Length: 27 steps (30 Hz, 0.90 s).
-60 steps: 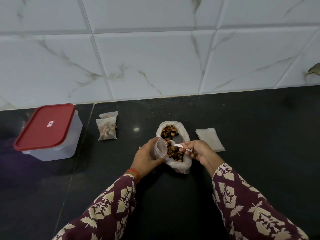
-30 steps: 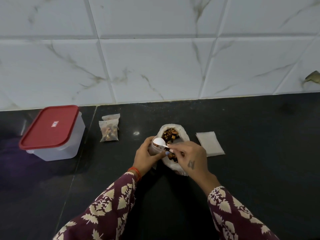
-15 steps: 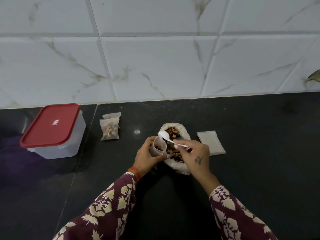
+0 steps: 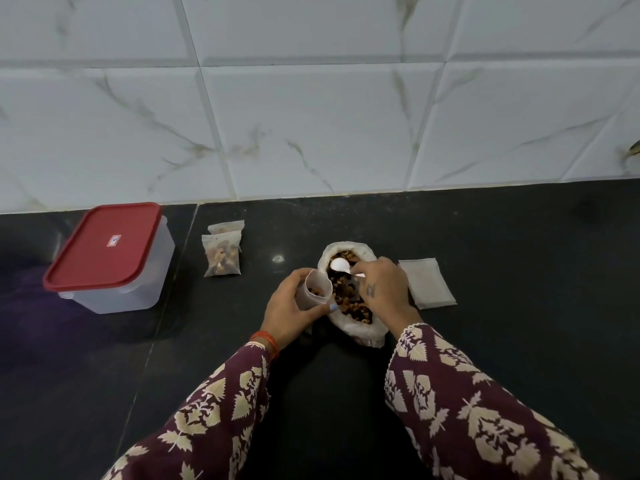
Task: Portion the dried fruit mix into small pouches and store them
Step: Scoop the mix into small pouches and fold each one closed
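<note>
Left hand (image 4: pixel 289 306) grips open pouch (image 4: pixel 317 293); right hand (image 4: pixel 382 289) pinches empty-looking spoon (image 4: pixel 341 265) over fruit bag (image 4: pixel 349 299). Scoop level, tip close over pouch mouth.

Open pouch (image 4: pixel 317 292) w/ some fruit, upright beside big mix bag (image 4: pixel 349 299).

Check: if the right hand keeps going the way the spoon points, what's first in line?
Likely the dried fruit mix in the big bag: the right hand aims the spoon up-left over it; depth unclear.
</note>
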### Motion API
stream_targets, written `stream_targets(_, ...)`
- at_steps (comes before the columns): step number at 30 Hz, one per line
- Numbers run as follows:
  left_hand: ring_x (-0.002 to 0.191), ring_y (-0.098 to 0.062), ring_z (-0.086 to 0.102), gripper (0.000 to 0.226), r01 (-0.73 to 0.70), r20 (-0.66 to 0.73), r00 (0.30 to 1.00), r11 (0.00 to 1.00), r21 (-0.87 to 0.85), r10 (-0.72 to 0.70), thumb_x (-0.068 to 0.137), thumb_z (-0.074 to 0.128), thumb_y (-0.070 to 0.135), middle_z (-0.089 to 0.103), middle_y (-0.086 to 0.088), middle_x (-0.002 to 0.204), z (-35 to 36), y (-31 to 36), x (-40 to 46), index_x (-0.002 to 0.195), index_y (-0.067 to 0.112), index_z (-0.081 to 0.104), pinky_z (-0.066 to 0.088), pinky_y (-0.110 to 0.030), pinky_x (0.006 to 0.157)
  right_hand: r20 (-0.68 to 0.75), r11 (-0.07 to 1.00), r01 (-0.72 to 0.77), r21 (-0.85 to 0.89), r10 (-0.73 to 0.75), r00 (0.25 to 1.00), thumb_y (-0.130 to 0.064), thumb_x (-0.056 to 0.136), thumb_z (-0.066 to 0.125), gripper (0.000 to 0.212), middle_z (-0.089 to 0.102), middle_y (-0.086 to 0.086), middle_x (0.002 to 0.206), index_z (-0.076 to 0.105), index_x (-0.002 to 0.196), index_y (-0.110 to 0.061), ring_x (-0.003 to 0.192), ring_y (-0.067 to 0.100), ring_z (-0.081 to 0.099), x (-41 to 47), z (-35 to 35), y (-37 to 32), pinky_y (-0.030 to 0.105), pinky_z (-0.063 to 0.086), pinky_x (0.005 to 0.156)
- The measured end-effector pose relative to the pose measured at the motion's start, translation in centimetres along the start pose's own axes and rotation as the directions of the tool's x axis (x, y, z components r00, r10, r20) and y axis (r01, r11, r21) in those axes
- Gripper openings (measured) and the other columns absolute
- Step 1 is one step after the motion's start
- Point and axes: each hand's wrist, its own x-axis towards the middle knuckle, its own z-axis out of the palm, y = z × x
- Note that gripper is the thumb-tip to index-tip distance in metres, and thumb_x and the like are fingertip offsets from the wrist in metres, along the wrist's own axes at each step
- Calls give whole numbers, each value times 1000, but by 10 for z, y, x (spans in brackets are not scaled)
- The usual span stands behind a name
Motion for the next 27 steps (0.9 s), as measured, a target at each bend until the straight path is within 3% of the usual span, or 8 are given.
stream_targets(3,110,-3,53,63,-20,11,1000,998,59,20,65,83,42,55,17,117,-1,-4,2,117,41,48,47,-27,94,81,995,85,-50,-81,993,-18,92,54,29,62,7,107,66,117,-27,96,23,60,0,-3,1,29,45,74)
stream_targets(7,117,-6,49,75,-13,51,999,993,117,7,66,82,41,51,12,127,3,-8,5,130,36,43,43,-28,99,129,980,188,-59,-179,975,-23,92,58,23,61,5,100,71,108,-32,89,22,61,-12,-10,19,25,39,68)
stream_targets(10,119,-8,47,80,-7,74,997,991,136,-3,65,84,38,49,10,131,5,-9,5,133,37,40,40,-26,99,123,991,134,4,-133,983,-26,88,63,17,63,2,90,74,99,-35,81,17,59,-15,-19,35,22,36,66)
stream_targets(14,121,-9,46,83,0,92,996,989,145,-13,65,85,36,48,8,134,4,-9,5,133,38,39,40,-28,100,-28,993,3,117,0,1000,-27,86,66,12,68,0,78,74,93,-32,76,13,58,-11,-18,38,25,42,65)
stream_targets(19,123,-11,46,88,-5,139,990,986,167,-19,64,84,39,48,6,135,1,-9,4,137,34,36,41,-35,105,90,998,-30,53,25,996,-31,88,64,18,67,1,91,71,104,-34,83,14,59,-16,-5,24,22,36,66)
stream_targets(27,122,-8,44,93,-13,183,983,983,186,-22,64,85,37,47,8,134,-1,-7,3,140,32,32,38,-25,101,248,998,-15,64,-1,969,-30,88,64,14,71,-6,90,74,97,-33,79,7,58,-16,-39,36,20,38,67)
